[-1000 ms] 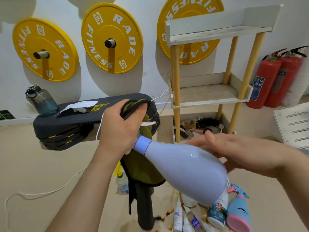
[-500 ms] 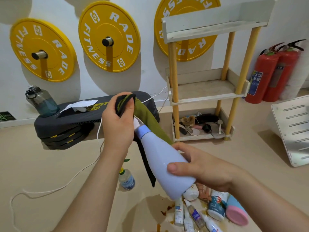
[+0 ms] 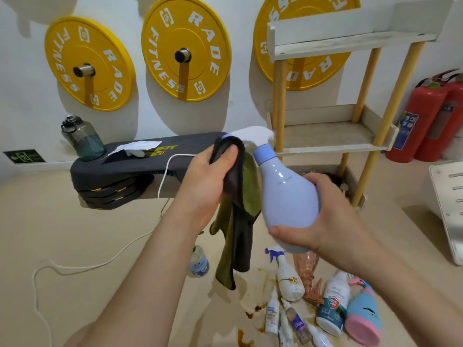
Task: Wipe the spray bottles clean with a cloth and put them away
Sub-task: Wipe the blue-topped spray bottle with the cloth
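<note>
Pale-blue pear-shaped plastic spray bottle [image 3: 288, 196]: base gripped in right hand [image 3: 325, 221]; long axis near upright, white trigger end up, leaning toward left hand [image 3: 208, 181]. Grey-and-olive cloth [image 3: 238, 221]: bunched in left hand's grip, tail hanging below. Advised: wrap cloth round neck; right hand turns bottle.
</note>
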### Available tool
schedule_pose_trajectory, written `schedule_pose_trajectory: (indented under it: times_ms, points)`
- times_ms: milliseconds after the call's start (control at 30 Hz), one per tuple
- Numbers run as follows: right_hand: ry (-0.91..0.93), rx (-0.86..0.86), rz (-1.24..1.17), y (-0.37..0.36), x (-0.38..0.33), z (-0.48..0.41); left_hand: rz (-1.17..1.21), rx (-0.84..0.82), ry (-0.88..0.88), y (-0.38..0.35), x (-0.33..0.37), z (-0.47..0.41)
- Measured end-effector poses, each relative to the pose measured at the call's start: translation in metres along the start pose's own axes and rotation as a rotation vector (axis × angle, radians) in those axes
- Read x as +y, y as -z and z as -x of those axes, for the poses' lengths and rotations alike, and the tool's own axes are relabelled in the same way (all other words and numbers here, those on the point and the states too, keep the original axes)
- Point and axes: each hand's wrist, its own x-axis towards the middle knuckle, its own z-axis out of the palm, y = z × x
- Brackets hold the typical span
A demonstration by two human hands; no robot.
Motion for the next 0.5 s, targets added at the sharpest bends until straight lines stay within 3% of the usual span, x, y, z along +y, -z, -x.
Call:
schedule_pose_trajectory:
  times_ms: [133, 333, 433, 500]
  points:
    - [0.07, 0.04, -0.047, -0.019, 0.006, 0.005, 0.009, -0.033, 0.067, 0.008, 0.004, 0.0]
    - [0.148, 0.271, 0.185, -0.036, 0.005, 0.014, -0.164, 0.061, 0.003, -0.003, -0.001, 0.008]
    - [0.162, 0.242, 0.169, -0.039, 0.001, 0.015, -0.33, 0.173, -0.109, -0.008, -0.003, 0.01]
    - [0.127, 0.153, 0.096, -0.034, 0.0, 0.014, -0.328, 0.152, -0.142, -0.008, -0.001, 0.011]
